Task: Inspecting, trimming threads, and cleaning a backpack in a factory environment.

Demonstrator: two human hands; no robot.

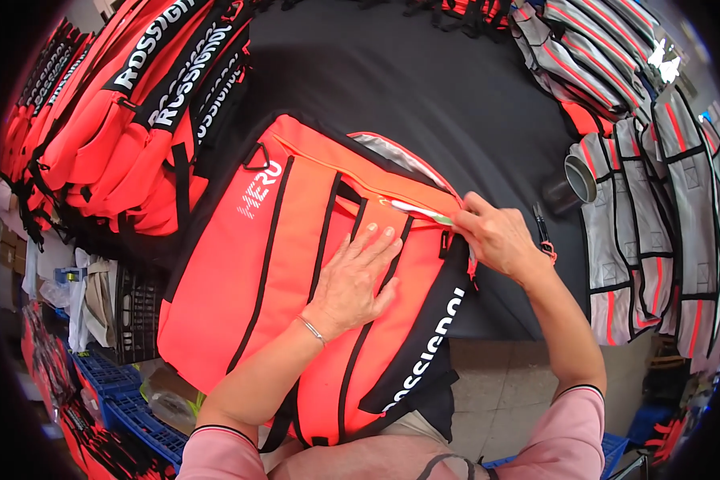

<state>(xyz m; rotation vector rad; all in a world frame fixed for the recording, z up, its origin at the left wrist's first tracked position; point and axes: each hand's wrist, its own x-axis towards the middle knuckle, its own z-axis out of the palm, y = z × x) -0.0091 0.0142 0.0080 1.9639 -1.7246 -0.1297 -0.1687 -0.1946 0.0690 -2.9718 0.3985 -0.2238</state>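
A bright red-orange backpack with black piping and a black side panel lies tilted across the dark table edge and my lap. Its top is unzipped along the far side, where a grey lining shows. My left hand rests flat on the front panel, fingers spread. At the bag's right upper corner my right hand is closed in a pinch. A thin white-and-green strip runs along the pocket opening into its fingertips; what kind of strip it is, I cannot make out.
Thread snips and a dark cylindrical cup lie right of the bag on the black-covered table. Stacked red bags crowd the left. Grey panels with red stripes pile up at right. Blue crates stand lower left.
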